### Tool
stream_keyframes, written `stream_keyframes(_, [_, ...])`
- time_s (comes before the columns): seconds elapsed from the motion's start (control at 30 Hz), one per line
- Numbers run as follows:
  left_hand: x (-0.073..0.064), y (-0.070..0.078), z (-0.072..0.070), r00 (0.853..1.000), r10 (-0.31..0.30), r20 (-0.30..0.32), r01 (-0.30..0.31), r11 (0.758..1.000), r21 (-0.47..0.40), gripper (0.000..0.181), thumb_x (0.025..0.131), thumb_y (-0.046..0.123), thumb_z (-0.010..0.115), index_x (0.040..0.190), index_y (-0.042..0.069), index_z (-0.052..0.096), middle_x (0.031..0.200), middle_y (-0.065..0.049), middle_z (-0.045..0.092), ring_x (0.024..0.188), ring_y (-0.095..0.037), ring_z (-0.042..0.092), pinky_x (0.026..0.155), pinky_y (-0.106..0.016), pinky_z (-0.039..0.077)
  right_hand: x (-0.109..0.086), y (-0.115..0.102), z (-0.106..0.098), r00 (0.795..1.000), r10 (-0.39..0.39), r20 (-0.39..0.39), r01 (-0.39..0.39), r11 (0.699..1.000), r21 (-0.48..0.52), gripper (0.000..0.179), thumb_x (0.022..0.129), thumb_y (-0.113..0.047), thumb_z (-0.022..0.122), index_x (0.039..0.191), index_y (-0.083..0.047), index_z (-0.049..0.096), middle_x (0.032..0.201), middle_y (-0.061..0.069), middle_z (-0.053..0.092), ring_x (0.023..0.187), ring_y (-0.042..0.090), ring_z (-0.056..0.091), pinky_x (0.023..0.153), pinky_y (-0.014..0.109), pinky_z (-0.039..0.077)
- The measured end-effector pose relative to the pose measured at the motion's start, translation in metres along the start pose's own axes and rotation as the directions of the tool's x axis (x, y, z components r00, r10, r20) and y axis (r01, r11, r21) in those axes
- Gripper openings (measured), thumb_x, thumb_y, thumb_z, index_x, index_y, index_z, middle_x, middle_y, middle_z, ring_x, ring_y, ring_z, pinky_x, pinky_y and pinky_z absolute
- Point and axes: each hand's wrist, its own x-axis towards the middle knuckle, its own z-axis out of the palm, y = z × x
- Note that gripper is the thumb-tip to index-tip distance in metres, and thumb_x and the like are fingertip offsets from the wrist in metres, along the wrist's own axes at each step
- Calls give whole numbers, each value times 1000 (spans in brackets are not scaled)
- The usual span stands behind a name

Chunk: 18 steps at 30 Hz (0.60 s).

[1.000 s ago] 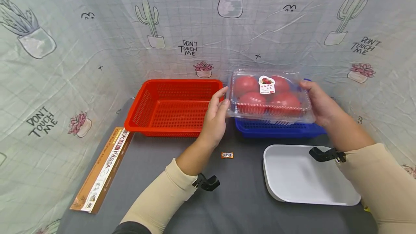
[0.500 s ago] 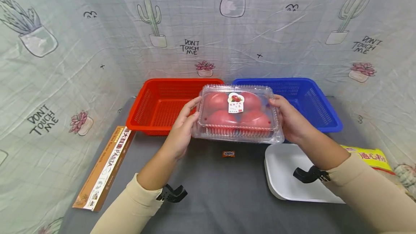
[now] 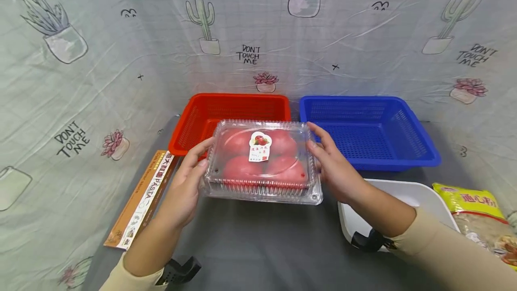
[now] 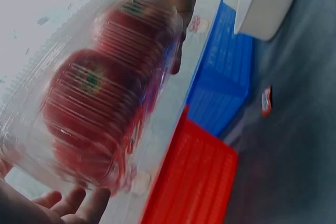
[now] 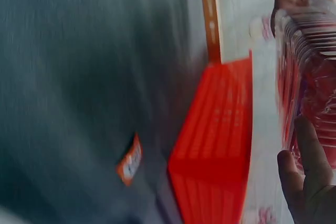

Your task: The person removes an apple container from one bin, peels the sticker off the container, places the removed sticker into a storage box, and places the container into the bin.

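Note:
Between both hands is a clear plastic box of tomatoes [image 3: 242,167], held up over the grey table with its labelled lid facing up. My left hand [image 3: 183,187] grips its left end, thumb at the side wall; in the left wrist view the left fingertips [image 4: 95,203] show under the box. At the right end, my right hand [image 3: 337,169] holds the side, with its fingers [image 5: 310,148] against the plastic in the right wrist view. Red tomatoes with green stem ends show through the ribbed wall in the left wrist view. The box overlaps the front of the red basket [image 3: 242,99] in the head view.
A blue basket [image 3: 387,163] stands right of the red one. A white tray [image 3: 424,192] sits partly under the right forearm, beside a yellow-topped bag [image 3: 476,201]. On the left lies a long pasta box [image 3: 141,201]. A small orange-wrapped candy [image 5: 129,161] lies on the table.
Both hands have carried the tomato box left and toward the body, from over the blue basket to before the red one. The blue basket and yellow-topped bag are now uncovered.

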Motion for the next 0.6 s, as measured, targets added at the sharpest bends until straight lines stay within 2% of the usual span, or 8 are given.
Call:
stream_keyframes(0.07, [-11, -1, -9, 1000, 19, -12, -19, 1000, 22, 48, 116, 14, 38, 164, 14, 39, 157, -8, 42, 133, -29, 51, 98, -29, 57, -3, 4, 10, 999, 4, 33, -4, 1000, -4, 64, 115, -38, 44, 171, -30, 13, 157, 26, 34, 112, 39, 66, 82, 50, 63])
stream_keyframes(0.17, [-29, -3, -22, 999, 39, -12, -38, 999, 32, 48, 116, 12, 36, 164, 10, 37, 160, -10, 40, 137, -27, 45, 101, -26, 54, -9, 7, 25, 997, 26, 70, -26, 1000, 7, 63, 115, -35, 46, 170, -30, 16, 158, 25, 33, 113, 42, 67, 80, 53, 63])
stream_keyframes(0.37, [-60, -14, -48, 998, 54, 17, -54, 998, -17, 49, 117, 9, 30, 166, 6, 32, 162, -12, 36, 134, -18, 49, 103, -25, 52, -12, 21, 55, 990, 79, 117, -86, 995, 52, 64, 112, -31, 52, 169, -32, 21, 155, 24, 37, 113, 42, 67, 79, 53, 64])
stream_keyframes(0.6, [-81, -29, -72, 996, 83, 20, -82, 996, -45, 51, 115, 2, 27, 166, 3, 31, 163, -8, 37, 135, -14, 49, 102, -24, 52, -6, 42, 79, 984, 115, 136, -129, 986, 103, 67, 110, -28, 58, 168, -28, 25, 150, 25, 43, 106, 35, 69, 73, 51, 64])
